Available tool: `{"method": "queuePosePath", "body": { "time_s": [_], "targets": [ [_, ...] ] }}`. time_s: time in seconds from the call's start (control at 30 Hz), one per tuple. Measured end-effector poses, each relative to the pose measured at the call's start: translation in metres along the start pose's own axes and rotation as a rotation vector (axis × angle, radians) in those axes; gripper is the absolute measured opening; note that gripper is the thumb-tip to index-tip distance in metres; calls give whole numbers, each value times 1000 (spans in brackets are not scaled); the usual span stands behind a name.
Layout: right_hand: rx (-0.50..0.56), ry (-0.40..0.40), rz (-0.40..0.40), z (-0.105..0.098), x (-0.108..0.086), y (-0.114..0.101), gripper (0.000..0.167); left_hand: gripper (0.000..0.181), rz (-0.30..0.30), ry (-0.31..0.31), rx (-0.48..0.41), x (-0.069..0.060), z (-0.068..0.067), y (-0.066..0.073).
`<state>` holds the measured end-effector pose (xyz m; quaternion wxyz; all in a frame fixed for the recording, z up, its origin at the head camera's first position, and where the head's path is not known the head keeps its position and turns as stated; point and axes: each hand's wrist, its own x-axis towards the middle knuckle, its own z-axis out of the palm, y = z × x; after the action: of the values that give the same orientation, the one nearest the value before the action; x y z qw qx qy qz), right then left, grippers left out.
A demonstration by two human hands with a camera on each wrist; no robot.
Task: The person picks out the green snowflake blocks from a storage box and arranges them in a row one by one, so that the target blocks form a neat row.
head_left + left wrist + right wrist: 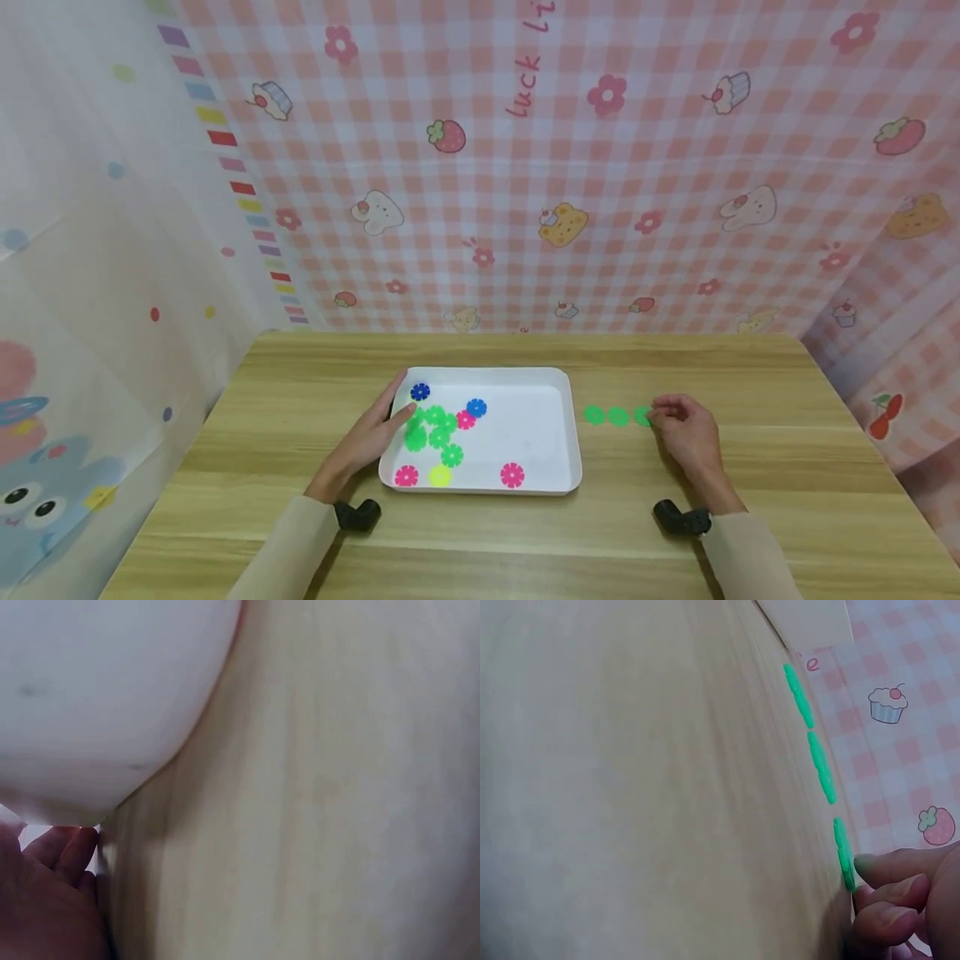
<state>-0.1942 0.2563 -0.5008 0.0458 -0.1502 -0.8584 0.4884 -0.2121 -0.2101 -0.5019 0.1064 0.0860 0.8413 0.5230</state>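
Note:
My left hand (pixel 372 429) grips the left side of a white tray (pixel 536 429), thumb over the rim and fingers along the outer wall. Several plastic snowflake discs lie inside: a cluster of green ones (pixel 439 437), a few pink ones (pixel 512 475), two blue ones (pixel 476 407) and a yellow one (pixel 440 476). Right of the tray, three green snowflake discs (pixel 618 417) form a row on the table. My right hand (pixel 686 437) holds the rightmost green snowflake disc (pixel 843 853) at its fingertips, the disc against the tabletop; the hand partly covers it in the head view.
The wooden table (pixel 525 550) carries the tray and the row. A pink checked cloth (pixel 510 175) hangs behind its back edge, and a pale printed cloth (pixel 97 250) hangs at the left. A black wrist device (pixel 682 518) sits on each wrist.

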Motion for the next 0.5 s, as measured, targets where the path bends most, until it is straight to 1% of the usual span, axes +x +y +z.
{"method": "queuePosePath", "body": {
  "time_s": [0.23,0.3,0.5],
  "targets": [
    [1,-23,-4,-2,-3,-2,24,66,11,0,16,0,0,0],
    [1,-18,0,-2,-3,-3,25,66,10,2,14,0,0,1],
    [5,-4,1,-1,-4,-10,29,68,-16,0,5,-1,0,2]
  ]
}}
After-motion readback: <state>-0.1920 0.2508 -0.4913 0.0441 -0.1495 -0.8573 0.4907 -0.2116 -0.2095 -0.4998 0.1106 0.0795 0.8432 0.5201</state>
